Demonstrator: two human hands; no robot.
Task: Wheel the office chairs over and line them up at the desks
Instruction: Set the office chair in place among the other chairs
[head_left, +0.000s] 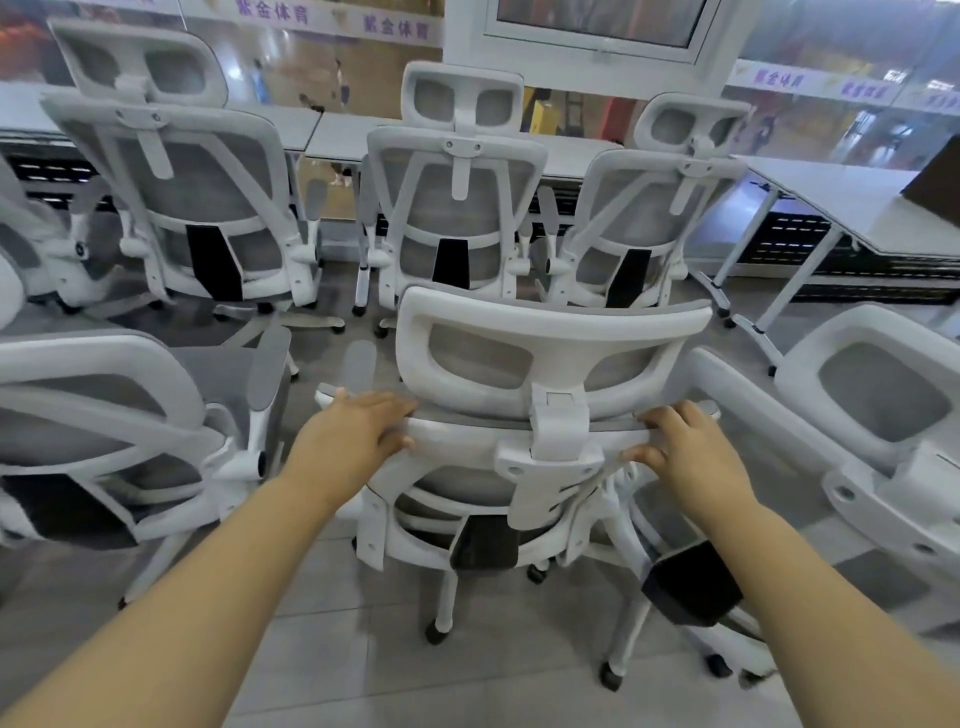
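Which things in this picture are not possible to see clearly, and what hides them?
Head view:
- Seat of the held chair: hidden behind its own backrest.
- Fingertips of the left hand and right hand: curled over the backrest's top edge.
- Chair at far left: cut off by the edge.
- Purple signs: blurred, unreadable.

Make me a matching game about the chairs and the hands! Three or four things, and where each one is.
Things:
1. left hand
2. right hand
3. held chair
4. middle chair in the far row

Places:
A. at the desk
B. on the backrest's right top edge
C. nearest, between both hands
D. on the backrest's left top edge

Pairs: 1-D, 2-B, 3-C, 4-A
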